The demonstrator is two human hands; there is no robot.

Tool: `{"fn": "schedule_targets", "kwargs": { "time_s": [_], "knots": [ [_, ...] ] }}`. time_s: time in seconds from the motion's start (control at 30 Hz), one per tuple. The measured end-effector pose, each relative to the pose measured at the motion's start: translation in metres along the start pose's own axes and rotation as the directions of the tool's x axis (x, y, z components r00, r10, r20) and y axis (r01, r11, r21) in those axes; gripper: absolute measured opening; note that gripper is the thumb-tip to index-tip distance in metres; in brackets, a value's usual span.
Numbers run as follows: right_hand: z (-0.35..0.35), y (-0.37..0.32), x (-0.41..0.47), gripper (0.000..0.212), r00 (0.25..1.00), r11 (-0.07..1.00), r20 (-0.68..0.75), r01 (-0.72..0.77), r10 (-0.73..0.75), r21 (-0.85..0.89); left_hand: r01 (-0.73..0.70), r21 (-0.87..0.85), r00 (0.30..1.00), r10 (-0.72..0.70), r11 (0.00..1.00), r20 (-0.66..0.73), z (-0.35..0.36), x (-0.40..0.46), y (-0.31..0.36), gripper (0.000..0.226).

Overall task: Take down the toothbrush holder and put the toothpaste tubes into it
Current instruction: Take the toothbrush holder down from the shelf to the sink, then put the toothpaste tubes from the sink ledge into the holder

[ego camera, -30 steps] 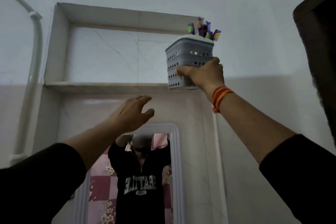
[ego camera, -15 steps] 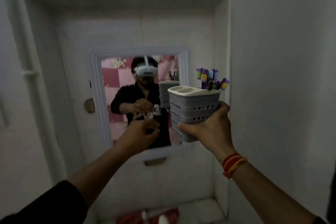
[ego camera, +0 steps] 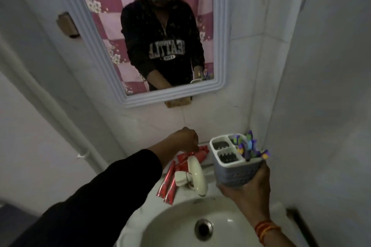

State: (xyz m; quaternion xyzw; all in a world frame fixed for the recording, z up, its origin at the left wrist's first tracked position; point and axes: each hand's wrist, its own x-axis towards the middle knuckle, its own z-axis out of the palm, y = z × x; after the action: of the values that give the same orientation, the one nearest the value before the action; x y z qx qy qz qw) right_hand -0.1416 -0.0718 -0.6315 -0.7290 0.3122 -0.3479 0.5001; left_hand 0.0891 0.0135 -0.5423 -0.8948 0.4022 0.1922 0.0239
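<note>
My right hand (ego camera: 248,190) grips from below a grey perforated toothbrush holder (ego camera: 233,172) with a white compartmented top, held upright over the sink's right rim. Purple toothbrushes (ego camera: 249,146) stick out of its right compartments; the two left compartments look empty. Several red toothpaste tubes lie on the sink ledge behind and left of the tap: two flat tubes (ego camera: 168,181) at the left, others (ego camera: 197,153) by the wall. My left hand (ego camera: 185,140) reaches over them, its fingers curled down and closed on the end of a far tube.
A cream tap (ego camera: 197,174) stands between the tubes and the white sink basin (ego camera: 166,226). A white-framed mirror (ego camera: 217,46) hangs above. A tiled wall closes in on the right, and a white pipe (ego camera: 60,114) runs down the left.
The view has dropped from the mirror to the sink. My right hand lowered the holder to beside the tap. My left hand came down onto the red tubes.
</note>
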Motion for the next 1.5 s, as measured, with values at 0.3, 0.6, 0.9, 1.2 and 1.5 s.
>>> {"fn": "schedule_targets", "kwargs": {
  "time_s": [0.3, 0.6, 0.9, 1.2, 1.5],
  "knots": [
    [0.025, 0.071, -0.012, 0.113, 0.986, 0.987, 0.1, -0.141, 0.134, 0.072, 0.088, 0.074, 0.989, -0.096, 0.993, 0.111, 0.057, 0.069, -0.016, 0.053],
    [0.024, 0.089, -0.005, 0.109, 0.978, 0.991, 0.181, -0.113, 0.099, 0.071, 0.07, 0.03, 0.997, -0.07, 0.997, -0.015, 0.08, 0.082, -0.024, 0.056],
    [0.01, 0.087, 0.011, 0.094, 0.928, 0.97, 0.343, -0.2, 0.142, 0.139, -0.009, -0.045, 0.992, 0.003, 0.999, -0.124, -0.012, 0.05, 0.016, 0.035],
    [-0.001, 0.082, 0.021, 0.086, 0.895, 0.966, 0.423, -0.219, 0.143, 0.138, -0.109, 0.143, 0.993, 0.101, 0.984, 0.06, -0.021, 0.023, 0.116, 0.012],
    [-0.001, 0.079, 0.026, 0.08, 0.888, 0.961, 0.438, -0.228, 0.14, 0.155, 0.291, -0.542, 0.954, -0.196, 0.788, 0.227, -0.019, 0.045, 0.082, 0.029]
  ]
}}
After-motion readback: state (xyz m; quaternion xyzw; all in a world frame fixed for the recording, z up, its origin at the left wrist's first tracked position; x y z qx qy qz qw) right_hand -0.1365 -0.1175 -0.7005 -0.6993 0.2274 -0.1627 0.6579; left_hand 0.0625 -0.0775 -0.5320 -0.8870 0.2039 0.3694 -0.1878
